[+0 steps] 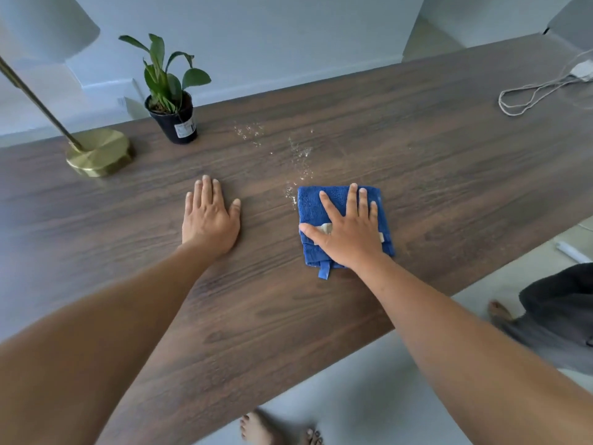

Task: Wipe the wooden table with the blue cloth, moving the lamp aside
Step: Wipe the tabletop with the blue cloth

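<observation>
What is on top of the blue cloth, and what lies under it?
The right hand lies flat on the blue cloth, fingers spread, covering most of it. The cloth lies on the wooden table; whether droplets sit beneath it cannot be seen.

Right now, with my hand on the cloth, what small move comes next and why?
Probably slide the cloth forward: your right hand already presses it flat, and water droplets lie on the table just beyond its far edge.
</observation>
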Available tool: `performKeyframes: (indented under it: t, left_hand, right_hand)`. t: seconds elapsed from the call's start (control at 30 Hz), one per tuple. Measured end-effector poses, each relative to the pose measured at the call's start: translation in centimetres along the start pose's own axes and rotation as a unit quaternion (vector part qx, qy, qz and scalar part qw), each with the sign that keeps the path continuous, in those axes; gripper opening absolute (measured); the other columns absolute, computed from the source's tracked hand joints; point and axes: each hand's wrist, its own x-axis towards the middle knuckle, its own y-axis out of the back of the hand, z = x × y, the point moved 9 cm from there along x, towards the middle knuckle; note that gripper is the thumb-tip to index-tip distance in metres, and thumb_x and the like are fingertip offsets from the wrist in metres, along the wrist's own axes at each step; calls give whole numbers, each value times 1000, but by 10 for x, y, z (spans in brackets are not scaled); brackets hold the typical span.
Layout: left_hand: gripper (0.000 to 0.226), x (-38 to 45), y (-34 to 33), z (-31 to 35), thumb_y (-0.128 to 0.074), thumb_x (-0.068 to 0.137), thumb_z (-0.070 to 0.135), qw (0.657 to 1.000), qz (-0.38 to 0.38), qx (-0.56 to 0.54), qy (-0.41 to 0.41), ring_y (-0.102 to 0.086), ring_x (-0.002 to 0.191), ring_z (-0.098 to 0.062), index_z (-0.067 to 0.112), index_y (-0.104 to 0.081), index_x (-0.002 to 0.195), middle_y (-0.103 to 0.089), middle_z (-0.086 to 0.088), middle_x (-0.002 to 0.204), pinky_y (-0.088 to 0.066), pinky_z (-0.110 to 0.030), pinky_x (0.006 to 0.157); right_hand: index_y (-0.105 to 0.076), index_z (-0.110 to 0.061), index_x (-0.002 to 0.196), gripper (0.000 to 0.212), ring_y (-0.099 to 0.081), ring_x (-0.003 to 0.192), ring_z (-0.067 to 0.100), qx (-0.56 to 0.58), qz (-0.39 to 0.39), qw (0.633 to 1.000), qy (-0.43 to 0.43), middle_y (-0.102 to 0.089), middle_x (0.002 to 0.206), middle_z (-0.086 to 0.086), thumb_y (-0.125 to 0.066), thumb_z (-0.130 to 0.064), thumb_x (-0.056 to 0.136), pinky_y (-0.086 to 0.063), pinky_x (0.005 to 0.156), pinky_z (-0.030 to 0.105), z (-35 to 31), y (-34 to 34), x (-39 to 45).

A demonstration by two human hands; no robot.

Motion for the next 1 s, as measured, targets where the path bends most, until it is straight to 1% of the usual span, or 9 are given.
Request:
performKeyframes:
  t: [0.2,0.3,0.4,0.47,0.57,0.67,0.73,0.83,1.0]
  left_hand:
    - [73,3,-7,-5,-14,101,53,1000,22,17,-6,10,152,-17,8,-4,157,6,-6,165,5,-35,123]
    - [73,5,-7,-5,-13,101,53,999,24,25,-8,10,151,-16,9,-3,157,6,-6,165,5,-35,123]
    - [72,2,-6,-3,-13,101,53,1000,16,21,-10,11,151,-17,8,-3,157,7,-6,165,5,-35,123]
    - [73,2,-4,-3,-13,101,52,1000,13,19,-9,11,152,-18,7,-3,157,6,-7,165,5,-36,123]
    - [73,1,-3,-1,-12,101,52,1000,10,12,-12,10,152,-19,7,-3,157,6,-8,165,5,-37,123]
    - [73,-2,0,1,-13,101,52,1000,4,2,-13,9,152,-19,6,-3,157,5,-8,165,4,-37,123]
    - [72,-3,1,0,-14,101,51,1000,1,-4,-14,8,152,-20,6,-5,157,4,-9,165,4,-37,123]
    - [73,-2,4,1,-17,101,51,1000,-8,1,-16,4,152,-22,5,-8,157,0,-10,165,1,-38,124]
    - [69,15,12,5,-25,102,44,1000,4,-11,-10,-4,152,-23,3,-16,156,-11,-11,164,-4,-38,124]
  right_hand:
    - [-1,-43,156,95,15,151,36,4,-6,1000,13,14,163,19,-10,-93,76,6,121,53,-23,11,91]
    - [1,-42,156,95,16,150,36,2,-16,1000,15,16,163,20,-9,-92,76,7,121,53,-27,12,110]
    - [2,-42,156,93,19,150,34,14,-28,999,10,19,163,19,-10,-91,78,8,121,52,-17,9,91]
    - [4,-42,156,92,20,150,33,21,-30,999,9,21,162,18,-9,-90,78,9,121,51,-5,5,61]
    - [3,-45,155,94,18,151,31,18,-15,1000,8,20,163,17,-4,-91,74,8,121,49,26,0,5]
    - [4,-47,154,93,17,151,29,6,-16,1000,-14,20,163,14,-4,-92,72,7,121,49,64,-2,-27]
    - [4,-48,154,96,17,151,28,3,-20,1000,-20,20,163,13,-2,-93,70,8,121,49,77,-2,-30]
    - [4,-49,153,98,19,151,26,7,-20,1000,-1,21,164,11,2,-96,66,9,121,47,82,0,-21]
    - [3,-49,153,89,23,150,23,10,-48,999,13,23,163,9,-12,-89,76,11,121,46,76,5,19]
